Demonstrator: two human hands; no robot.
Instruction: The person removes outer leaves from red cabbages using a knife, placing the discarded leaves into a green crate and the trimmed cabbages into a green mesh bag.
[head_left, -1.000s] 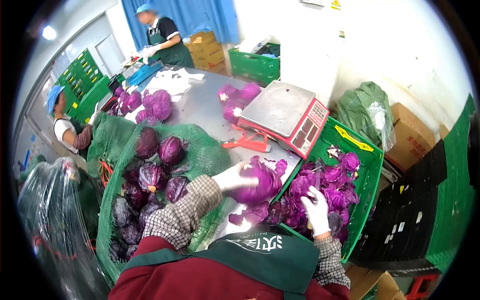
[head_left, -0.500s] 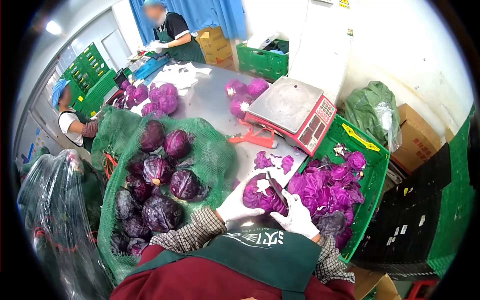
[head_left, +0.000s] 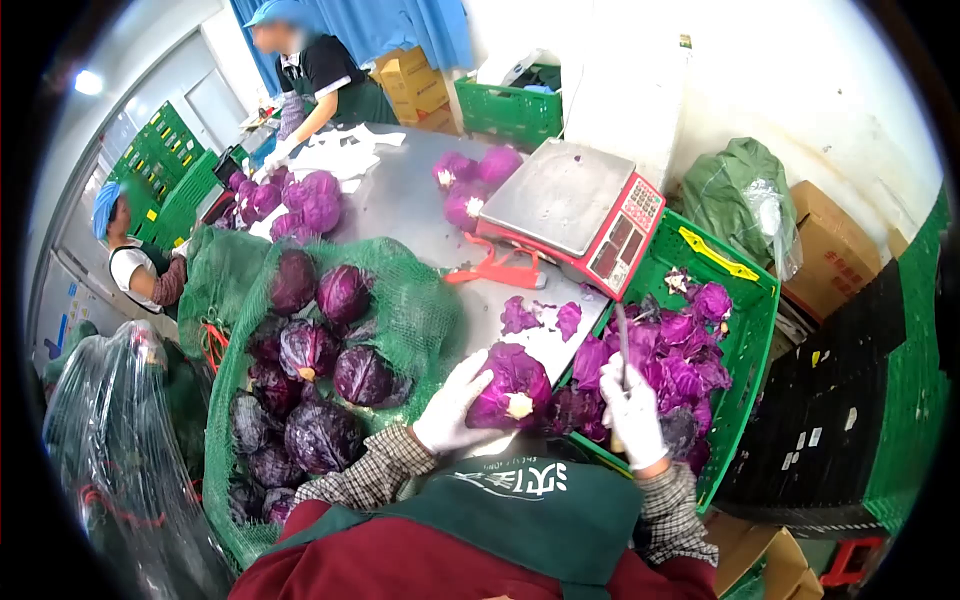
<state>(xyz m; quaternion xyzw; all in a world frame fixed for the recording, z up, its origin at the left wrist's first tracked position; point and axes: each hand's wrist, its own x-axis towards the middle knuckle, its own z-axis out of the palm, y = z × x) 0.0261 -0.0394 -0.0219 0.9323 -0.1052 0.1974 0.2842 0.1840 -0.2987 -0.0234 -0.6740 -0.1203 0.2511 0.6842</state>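
Note:
My left hand (head_left: 453, 404), in a white glove, grips the left side of a red cabbage (head_left: 510, 385) at the table's near edge. The cabbage's pale cut stem faces toward me. In my gloved right hand (head_left: 634, 412) is a knife (head_left: 622, 340), its blade pointing up and away over the crate of trimmings. Its handle is wrapped by my fingers, the lower end showing below them. Purple cabbage leaves (head_left: 675, 350) fill the green crate (head_left: 748, 370) beside this hand. A green mesh sack (head_left: 425, 300) of whole dark red cabbages (head_left: 323, 436) lies open to the left.
A red-framed scale (head_left: 570, 205) stands on the metal table (head_left: 395, 215), with a red-orange tool (head_left: 497, 268) before it. Trimmed cabbages (head_left: 320, 200) sit farther back. One co-worker (head_left: 330, 85) reaches over the table's far end; another person (head_left: 140, 260) stands at left.
My right hand has moved right, off the cabbage, with the knife now raised over the crate. The cabbage has turned so its stem faces me. The far co-worker has leaned toward the trimmed cabbages.

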